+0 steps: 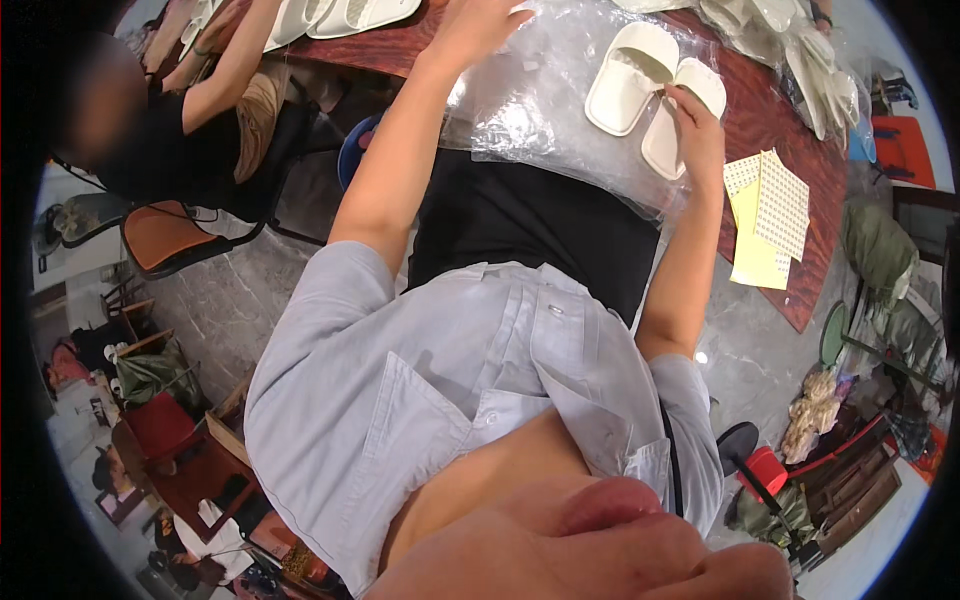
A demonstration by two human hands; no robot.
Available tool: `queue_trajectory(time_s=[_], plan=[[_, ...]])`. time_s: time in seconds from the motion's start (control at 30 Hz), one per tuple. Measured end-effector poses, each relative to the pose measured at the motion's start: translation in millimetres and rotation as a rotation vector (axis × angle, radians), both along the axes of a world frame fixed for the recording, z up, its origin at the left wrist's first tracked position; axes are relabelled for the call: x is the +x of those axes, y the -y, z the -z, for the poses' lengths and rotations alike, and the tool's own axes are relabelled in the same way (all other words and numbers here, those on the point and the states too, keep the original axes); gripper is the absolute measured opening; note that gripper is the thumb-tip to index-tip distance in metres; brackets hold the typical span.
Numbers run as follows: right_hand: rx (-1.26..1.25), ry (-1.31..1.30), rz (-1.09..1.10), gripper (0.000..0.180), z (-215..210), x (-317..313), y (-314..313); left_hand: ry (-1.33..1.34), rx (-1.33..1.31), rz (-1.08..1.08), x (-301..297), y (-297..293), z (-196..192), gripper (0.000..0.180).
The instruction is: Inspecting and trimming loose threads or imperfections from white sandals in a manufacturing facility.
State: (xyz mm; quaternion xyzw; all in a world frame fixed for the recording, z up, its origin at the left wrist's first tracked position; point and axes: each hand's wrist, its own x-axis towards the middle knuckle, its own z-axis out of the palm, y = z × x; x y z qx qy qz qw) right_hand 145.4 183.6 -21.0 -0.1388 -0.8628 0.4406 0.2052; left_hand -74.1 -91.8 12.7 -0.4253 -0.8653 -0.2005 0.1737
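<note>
A pair of cream-white slide slippers lies on clear plastic bags (pixel 530 110) at the table's near edge. The left slipper (pixel 620 95) sits slightly farther away than the right slipper (pixel 662 140). My right hand (pixel 700 135) grips the right slipper near its strap, fingers bent over the inner edge. My left hand (pixel 480 30) is farther off to the left, above the plastic, with fingers stretched out and nothing seen in it. The frame's upper edge cuts off part of that hand.
Yellow sticker sheets (pixel 770 215) lie on the red-brown table (pixel 800 290) at the right. Bagged slippers (pixel 815 75) are heaped at the far right. More white slippers (pixel 350 15) stand at the far left, where another person (pixel 190 140) sits. A blue bin (pixel 352 150) is beneath the table.
</note>
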Motion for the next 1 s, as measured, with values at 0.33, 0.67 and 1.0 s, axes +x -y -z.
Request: queue_trajectory(time_s=[0.33,0.67,1.0], plan=[[-0.762,-0.205,0.113,0.025,-21,31,13,0.254,0.246,0.377,128,-55,-21,0.033],[-1.248,-0.362,-0.192,0.032,-19,20,70,0.895,0.577,0.363,174,-78,-14,0.025],[-1.003,-0.388,-0.070,0.030,-15,6,91,1.086,0.708,0.320,163,-69,6,0.020]])
